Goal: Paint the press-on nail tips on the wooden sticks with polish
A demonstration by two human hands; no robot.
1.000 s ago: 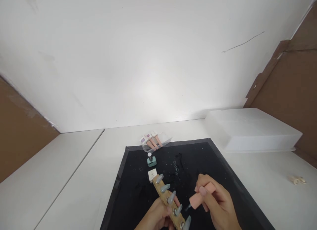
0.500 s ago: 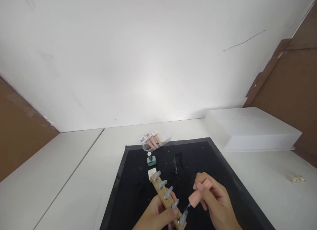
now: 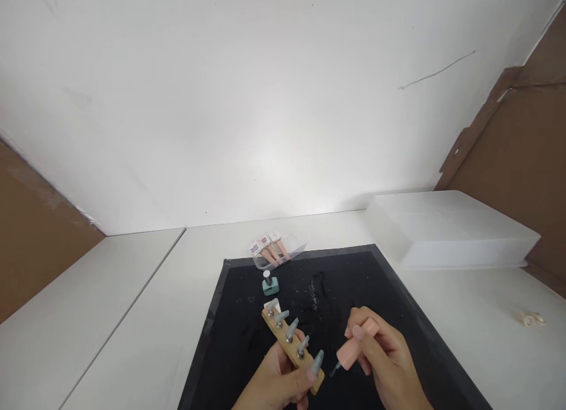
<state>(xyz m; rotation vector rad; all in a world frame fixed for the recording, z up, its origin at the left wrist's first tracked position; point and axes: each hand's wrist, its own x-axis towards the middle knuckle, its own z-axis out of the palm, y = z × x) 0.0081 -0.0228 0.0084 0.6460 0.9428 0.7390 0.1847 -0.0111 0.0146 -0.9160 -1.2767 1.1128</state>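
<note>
Head view: left hand [image 3: 283, 382], fingers wrapped round tan wooden bar [image 3: 293, 348] of tapered grey nail tips [image 3: 318, 361] above black mat [image 3: 354, 280], right hand [image 3: 385, 363] pinching pink cylindrical-handled brush [image 3: 349, 354] just beside; unsteady bar could bump brush, causing smears.

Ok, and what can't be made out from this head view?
All in the head view:
Left hand: some fingers hidden behind the wooden strip.
Right hand: forearm cut off by the bottom edge.
White block: mostly covered by the strip's far end.
Brush tip: too small and dark against the black mat to judge its coating.
Labels at the clear tray: wording too small to read.
Pale objects at right: too blurred to identify.
</note>
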